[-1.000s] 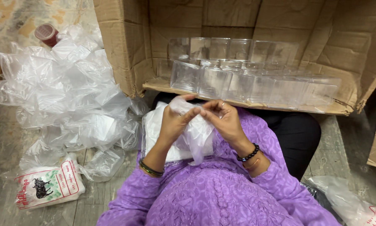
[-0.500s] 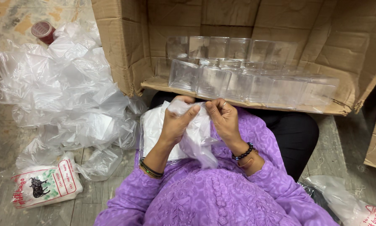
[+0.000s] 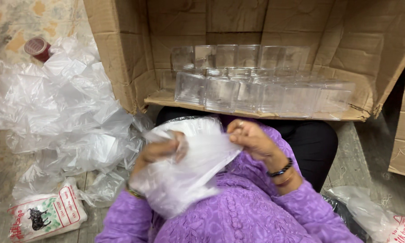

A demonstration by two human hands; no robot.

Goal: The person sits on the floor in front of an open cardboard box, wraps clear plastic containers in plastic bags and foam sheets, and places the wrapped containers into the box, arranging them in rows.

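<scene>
Over the person's lap, both hands hold one thin clear plastic bag (image 3: 184, 180) stretched between them. Beyond it a large cardboard box (image 3: 121, 67) lies on its side, open toward the person, and rows of clear plastic containers (image 3: 256, 90) stand packed together on its lower flap and inside it; their exact number cannot be told, as they overlap. The left hand (image 3: 159, 150) is partly veiled by the film, its fingers curled and pinching the bag's left edge. The right hand (image 3: 252, 137) is raised at the bag's upper right corner, thumb and fingertips pressed together on the plastic; a dark bangle (image 3: 281, 170) circles that wrist. At the floor's left side sits a loose heap of clear bags (image 3: 63, 117), with a printed packet (image 3: 47, 215) near the lower left corner and a second printed packet (image 3: 391, 225) at the lower right.
</scene>
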